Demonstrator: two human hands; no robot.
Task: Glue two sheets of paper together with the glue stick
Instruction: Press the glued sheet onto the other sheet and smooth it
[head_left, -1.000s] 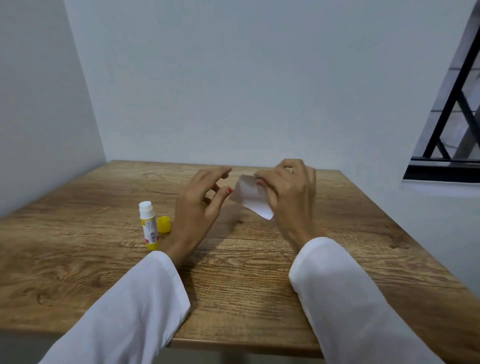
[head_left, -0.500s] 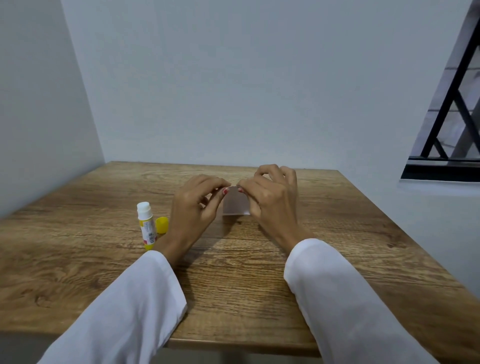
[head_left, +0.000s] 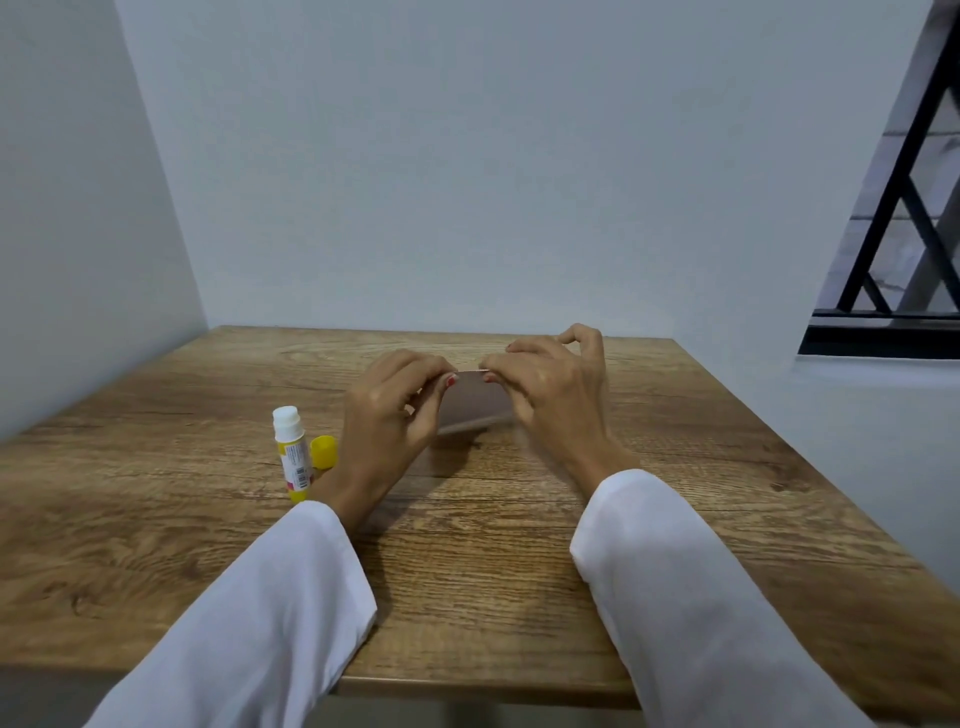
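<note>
A small piece of white paper (head_left: 475, 402) is held upright above the wooden table (head_left: 467, 545), its shaded face turned to me. My left hand (head_left: 389, 415) pinches its upper left corner and my right hand (head_left: 550, 389) pinches its upper right corner. I cannot tell whether it is one sheet or two pressed together. The glue stick (head_left: 291, 452) stands upright and uncapped just left of my left wrist. Its yellow cap (head_left: 323, 452) lies on the table beside it.
The table sits in a corner, with grey walls at the left and the back. A window with black bars (head_left: 904, 208) is at the upper right. White sleeves cover both forearms.
One second ago only my right hand held the paper, tilted. My left hand has since closed on its left corner, and both hands have turned it upright.
</note>
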